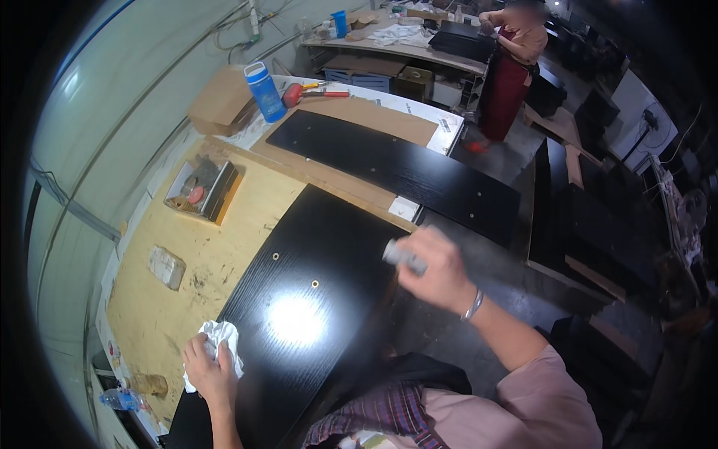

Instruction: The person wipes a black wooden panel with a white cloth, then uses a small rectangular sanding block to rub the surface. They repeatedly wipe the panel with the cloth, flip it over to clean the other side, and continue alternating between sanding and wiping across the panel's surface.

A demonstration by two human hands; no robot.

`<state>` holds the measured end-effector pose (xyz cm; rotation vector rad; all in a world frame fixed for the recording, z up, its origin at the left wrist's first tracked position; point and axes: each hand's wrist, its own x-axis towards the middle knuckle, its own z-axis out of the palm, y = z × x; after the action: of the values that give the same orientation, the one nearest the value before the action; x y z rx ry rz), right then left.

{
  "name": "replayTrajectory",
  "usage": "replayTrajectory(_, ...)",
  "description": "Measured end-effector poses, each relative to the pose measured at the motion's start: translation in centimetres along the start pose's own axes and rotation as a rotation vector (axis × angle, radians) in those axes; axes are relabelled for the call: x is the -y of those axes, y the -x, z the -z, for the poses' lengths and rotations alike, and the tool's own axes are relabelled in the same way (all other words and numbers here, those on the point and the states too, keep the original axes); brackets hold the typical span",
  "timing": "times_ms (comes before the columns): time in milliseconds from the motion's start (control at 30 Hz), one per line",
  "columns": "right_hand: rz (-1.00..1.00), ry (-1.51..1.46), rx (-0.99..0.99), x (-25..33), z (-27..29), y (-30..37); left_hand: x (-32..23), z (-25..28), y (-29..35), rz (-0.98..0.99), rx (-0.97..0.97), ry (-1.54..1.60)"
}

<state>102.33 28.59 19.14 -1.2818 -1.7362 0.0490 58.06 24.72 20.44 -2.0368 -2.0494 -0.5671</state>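
A black wood-grain panel [340, 232] lies along the front of the workbench, with small brass-coloured ringed holes in its face and a bright glare on it. My left hand [209, 367] is closed on a crumpled white cloth [229, 340] at the panel's left edge. Over the panel's right edge, my right hand [437, 273] grips a small pale grey piece [404, 257], blurred, whose kind I cannot make out. A second black panel [404, 165] lies farther back, partly on brown cardboard.
On the bench sit an open box of small items [202, 191] and a whitish block [167, 267]. A blue bottle [265, 93] and a red-headed mallet [293, 95] stand behind. Stacked dark boards [576, 217] fill the right. A co-worker [512, 75] stands at another table.
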Motion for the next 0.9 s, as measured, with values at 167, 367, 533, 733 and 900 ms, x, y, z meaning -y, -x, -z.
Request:
replayTrajectory(167, -0.128, 0.179, -0.165, -3.5, 1.6, -2.0, -0.3, 0.3, 0.1, 0.037, 0.014, 0.016)
replayTrajectory(367, 0.169, -0.305, 0.152, 9.0, -3.0, 5.5, -0.6, 0.1, -0.1, 0.026, 0.001, 0.038)
replayTrajectory(533, 0.167, -0.32, 0.113, 10.2, -2.2, 3.9, -0.2, 0.8, 0.0, -0.018, -0.021, 0.104)
replayTrajectory(733, -0.12, -0.01, -0.001, 8.3, -2.4, 3.7, 4.1, 2.9, 2.0, -0.004, 0.052, 0.188)
replayTrajectory(900, 0.023, -0.193, 0.067, 18.2, -5.8, 10.1, 17.0, 6.1, 8.8, 0.049, -0.016, 0.169)
